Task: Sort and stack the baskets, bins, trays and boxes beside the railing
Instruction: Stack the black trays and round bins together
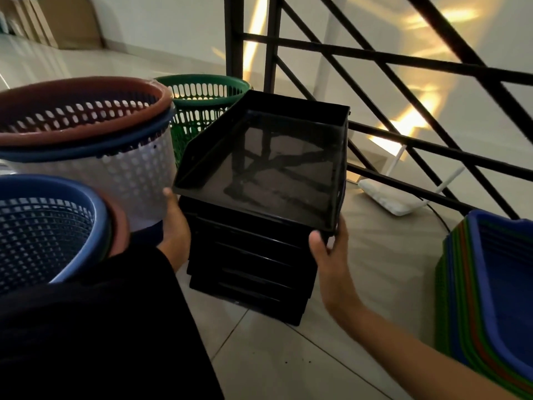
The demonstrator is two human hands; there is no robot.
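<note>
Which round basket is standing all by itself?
The green basket at the back by the railing. The brown-rimmed basket sits nested in others, and so does the blue basket nearest the person.

Light: dim, you see warm yellow patches on the wall (415,116) behind the railing (375,57) | Glare: railing mirrored in glossy black tray (268,168) | Quality: soft, edges bent by wide lens, corners dark
</note>
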